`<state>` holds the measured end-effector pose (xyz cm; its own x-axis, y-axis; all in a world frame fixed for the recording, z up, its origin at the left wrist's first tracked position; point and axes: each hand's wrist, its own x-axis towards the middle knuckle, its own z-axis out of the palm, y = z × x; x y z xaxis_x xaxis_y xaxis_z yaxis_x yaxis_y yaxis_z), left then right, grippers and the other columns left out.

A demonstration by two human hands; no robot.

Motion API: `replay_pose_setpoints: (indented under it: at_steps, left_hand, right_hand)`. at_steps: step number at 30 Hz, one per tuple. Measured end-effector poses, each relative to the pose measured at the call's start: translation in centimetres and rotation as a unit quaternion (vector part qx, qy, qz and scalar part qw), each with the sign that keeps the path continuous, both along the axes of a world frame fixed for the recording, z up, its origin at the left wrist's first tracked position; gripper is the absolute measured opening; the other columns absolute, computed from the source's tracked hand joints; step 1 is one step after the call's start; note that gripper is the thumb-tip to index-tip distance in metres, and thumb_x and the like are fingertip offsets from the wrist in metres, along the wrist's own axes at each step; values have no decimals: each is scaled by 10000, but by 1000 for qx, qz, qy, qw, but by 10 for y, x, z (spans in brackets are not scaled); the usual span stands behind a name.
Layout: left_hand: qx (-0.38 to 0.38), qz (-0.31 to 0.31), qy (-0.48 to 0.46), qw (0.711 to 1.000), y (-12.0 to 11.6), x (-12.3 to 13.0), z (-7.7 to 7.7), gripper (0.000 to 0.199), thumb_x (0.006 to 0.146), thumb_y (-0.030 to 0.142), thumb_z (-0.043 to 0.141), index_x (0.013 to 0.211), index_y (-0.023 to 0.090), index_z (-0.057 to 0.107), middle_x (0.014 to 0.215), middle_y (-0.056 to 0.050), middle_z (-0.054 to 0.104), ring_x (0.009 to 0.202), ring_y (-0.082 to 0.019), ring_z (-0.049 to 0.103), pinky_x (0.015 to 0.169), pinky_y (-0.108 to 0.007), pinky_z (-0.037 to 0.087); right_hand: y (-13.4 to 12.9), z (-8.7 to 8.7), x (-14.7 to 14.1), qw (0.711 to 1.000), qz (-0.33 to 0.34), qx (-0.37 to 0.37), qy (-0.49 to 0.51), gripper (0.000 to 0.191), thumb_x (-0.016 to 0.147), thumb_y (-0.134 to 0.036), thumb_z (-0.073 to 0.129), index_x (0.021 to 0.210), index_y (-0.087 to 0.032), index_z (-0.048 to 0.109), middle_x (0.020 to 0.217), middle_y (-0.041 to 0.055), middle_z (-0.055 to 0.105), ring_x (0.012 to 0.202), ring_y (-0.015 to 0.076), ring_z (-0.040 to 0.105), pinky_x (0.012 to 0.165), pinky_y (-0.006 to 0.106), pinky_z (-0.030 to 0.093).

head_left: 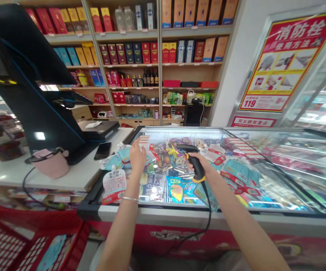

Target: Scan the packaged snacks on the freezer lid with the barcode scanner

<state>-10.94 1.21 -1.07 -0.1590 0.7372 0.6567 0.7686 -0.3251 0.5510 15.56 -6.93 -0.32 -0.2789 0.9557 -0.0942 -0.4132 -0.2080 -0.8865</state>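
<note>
Glass of the freezer lid (264,150) carries everything in hand: the right hand (198,163) is clenched around the black barcode scanner (194,160), its nose aimed toward nine o'clock, while the left hand (137,154) lies flat, fingers loose, on a pale blue pouch (123,152) at the lid's ten o'clock corner. A white spouted pouch (114,184) lies apart at seven o'clock of that hand and a red basket (24,241) stands lower left. Judging by this, scanning looks midway: the pouch under the palm seems the item being read, others waiting.
</note>
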Motion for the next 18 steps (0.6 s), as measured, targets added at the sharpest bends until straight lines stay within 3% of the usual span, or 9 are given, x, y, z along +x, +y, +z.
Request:
replay_pose_setpoints:
  at_steps: [4,7,13,18]
  left_hand:
    - [-6,-124,-24,992,-16,70,16,483,838,193,428,1321,189,431,1257,-108,560,1178,-236,507,1002,-396,392]
    - [-49,-196,-11,979,-28,126,11,505,832,195,452,1335,199,415,1282,-104,547,1185,-238,504,997,-388,394]
    - [-183,-295,30,937,-32,215,-19,600,774,113,513,1356,196,395,1318,-124,531,1191,-237,511,976,-354,394]
    - [-315,-286,-61,903,-15,263,-33,380,762,153,573,1142,129,570,1095,-136,664,1020,-237,618,861,-309,446]
  right_hand:
    - [-29,19,63,997,-60,46,-24,186,749,-358,599,759,-176,562,458,-16,491,376,100,422,339,197,348]
    - [-45,20,105,991,-110,68,-26,178,760,-364,590,767,-190,558,483,-22,474,381,98,400,330,200,340]
    - [-60,-1,172,965,-230,123,27,137,716,-296,603,800,-189,594,711,14,565,415,73,382,311,187,351]
    - [-68,-27,209,961,-248,112,58,166,739,-335,579,823,-193,595,599,-8,494,377,79,340,283,185,334]
